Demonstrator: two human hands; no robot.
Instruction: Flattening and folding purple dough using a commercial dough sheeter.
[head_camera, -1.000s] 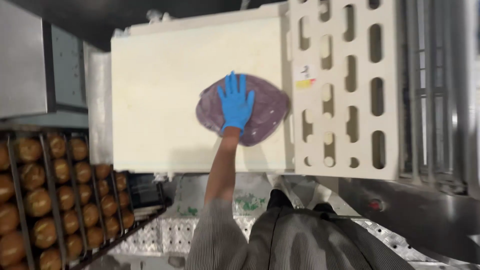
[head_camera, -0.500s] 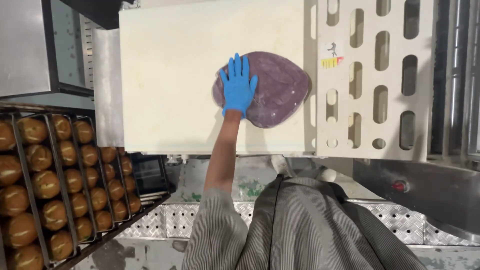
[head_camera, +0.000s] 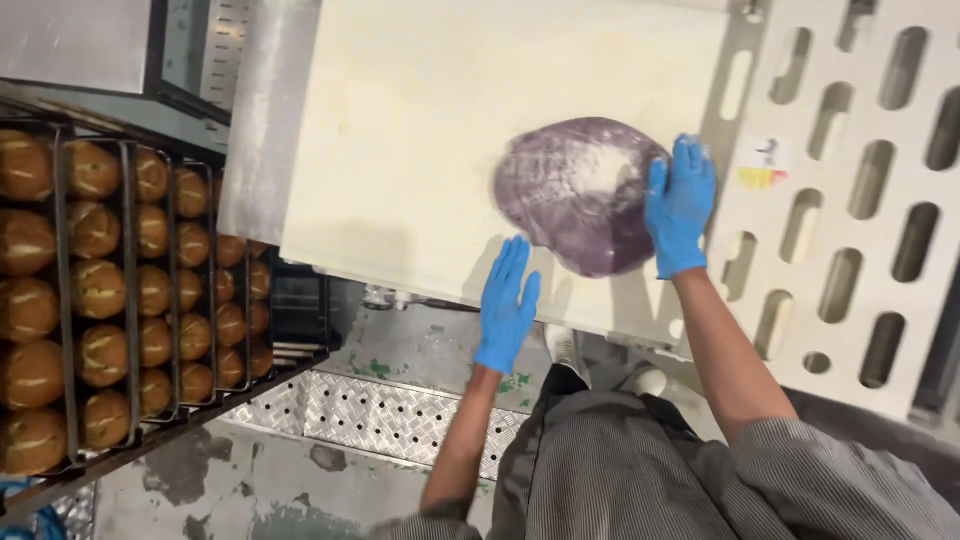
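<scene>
A flat purple sheet of dough (head_camera: 585, 195), dusted with flour in the middle, lies on the cream belt (head_camera: 420, 130) of a dough machine. My right hand (head_camera: 680, 205), in a blue glove, rests with fingers apart on the dough's right edge. Also gloved in blue, my left hand (head_camera: 505, 305) hovers open at the belt's near edge, just left of and below the dough, and holds nothing.
A white perforated guard (head_camera: 850, 200) stands to the right of the belt. Racks of several browned bread rolls (head_camera: 110, 290) fill the left side. Below are a metal tread plate (head_camera: 370, 410) and my striped apron (head_camera: 620, 470).
The left hand has come off the dough to the belt's near edge. The right hand has come into view and touches the dough's right edge. The view has shifted closer.
</scene>
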